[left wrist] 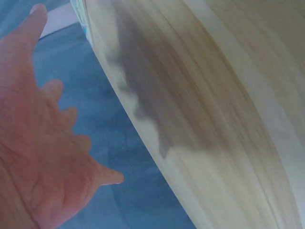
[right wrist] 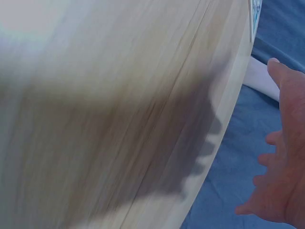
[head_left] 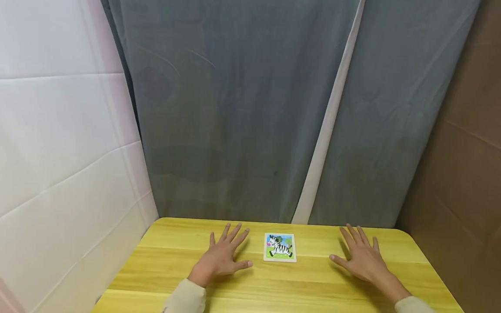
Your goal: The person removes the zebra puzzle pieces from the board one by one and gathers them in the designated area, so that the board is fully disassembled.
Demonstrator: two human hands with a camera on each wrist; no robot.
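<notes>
On the yellow counter [head_left: 313, 287] a zebra puzzle [head_left: 279, 247] lies between the left hand [head_left: 221, 258] and right hand [head_left: 362, 258], both empty with fingers spread flat. Picking it up would go best by pinching its thin edges, since it lies flush.

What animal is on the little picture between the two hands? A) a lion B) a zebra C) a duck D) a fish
B: the square picture card on the yellow table shows a black-and-white striped zebra on green grass.
</notes>
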